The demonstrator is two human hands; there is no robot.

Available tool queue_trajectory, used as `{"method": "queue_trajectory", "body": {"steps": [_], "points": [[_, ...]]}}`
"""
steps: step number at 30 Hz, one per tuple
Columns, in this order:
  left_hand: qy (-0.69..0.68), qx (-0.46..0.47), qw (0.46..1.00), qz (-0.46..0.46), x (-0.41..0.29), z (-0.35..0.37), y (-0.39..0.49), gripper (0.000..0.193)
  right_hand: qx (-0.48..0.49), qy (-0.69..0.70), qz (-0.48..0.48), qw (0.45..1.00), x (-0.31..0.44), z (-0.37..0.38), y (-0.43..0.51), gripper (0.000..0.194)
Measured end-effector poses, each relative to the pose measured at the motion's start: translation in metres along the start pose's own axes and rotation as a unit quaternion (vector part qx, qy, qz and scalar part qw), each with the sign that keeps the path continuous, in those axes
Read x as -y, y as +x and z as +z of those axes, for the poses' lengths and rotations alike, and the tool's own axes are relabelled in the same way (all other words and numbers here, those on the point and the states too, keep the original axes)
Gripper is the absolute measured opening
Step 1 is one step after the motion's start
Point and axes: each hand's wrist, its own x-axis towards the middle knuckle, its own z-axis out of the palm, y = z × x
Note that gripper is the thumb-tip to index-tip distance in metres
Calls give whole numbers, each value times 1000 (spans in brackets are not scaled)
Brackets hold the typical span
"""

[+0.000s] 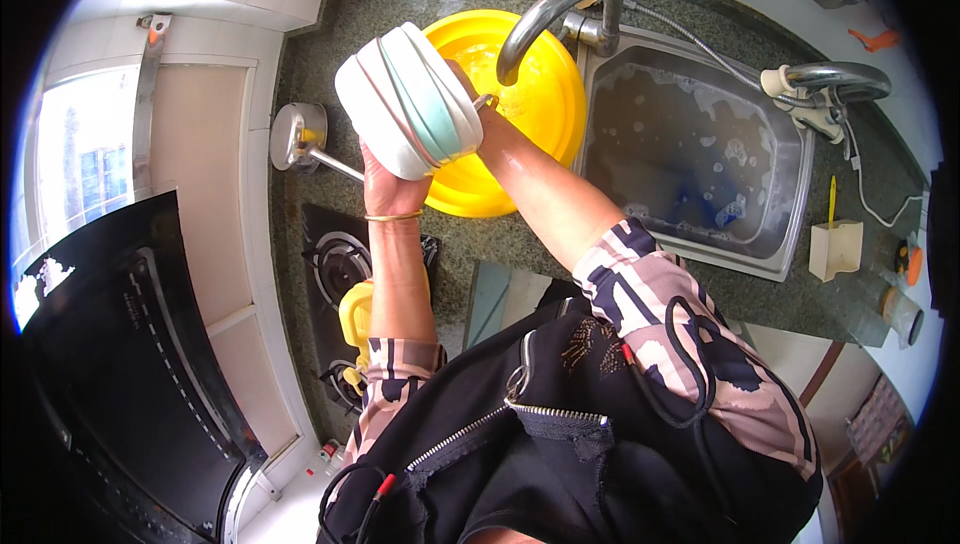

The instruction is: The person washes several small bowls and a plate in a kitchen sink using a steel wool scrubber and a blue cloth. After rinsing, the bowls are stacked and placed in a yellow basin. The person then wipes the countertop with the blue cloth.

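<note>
A stack of several nested bowls (pixel 409 105), white, pale green and pink-edged, is tilted on its side between my hands, over the left part of a yellow plastic basin (pixel 551 124). My left hand (pixel 394 184) supports the stack from below, a gold-coloured bangle at its wrist. Behind the stack's right end, my right hand (pixel 480 94) holds it, its fingers mostly hidden. A spoon-like metal piece (pixel 486 101) shows beside that hand. The curved metal faucet (pixel 559 8) arches over the basin, which holds some water.
The steel sink (pixel 799 191) at right holds murky, sudsy water with something blue in it. A small saucepan (pixel 300 139) stands on the granite counter at left, above the gas stove (pixel 337 263). A yellow plastic item (pixel 356 311) lies by my left forearm. A white holder (pixel 836 251) is far right.
</note>
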Motion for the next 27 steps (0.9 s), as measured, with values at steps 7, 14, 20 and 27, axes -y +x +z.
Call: {"method": "queue_trajectory", "body": {"steps": [7, 14, 20, 27], "points": [[-14, 42, 999, -3, -4, 1, -8, 57, 27, 21, -2, 999, 9, -13, 7, 25], [52, 41, 997, -35, -8, -5, -21, 62, 78, -1, 1, 997, 21, -44, 0, 25], [-94, 37, 993, -60, 15, -29, -11, 64, 121, -42, 15, 992, 31, -69, -2, 25], [-191, 40, 977, -84, 20, -39, -12, 63, 106, 452, 299, 834, 35, -73, -19, 38]]}}
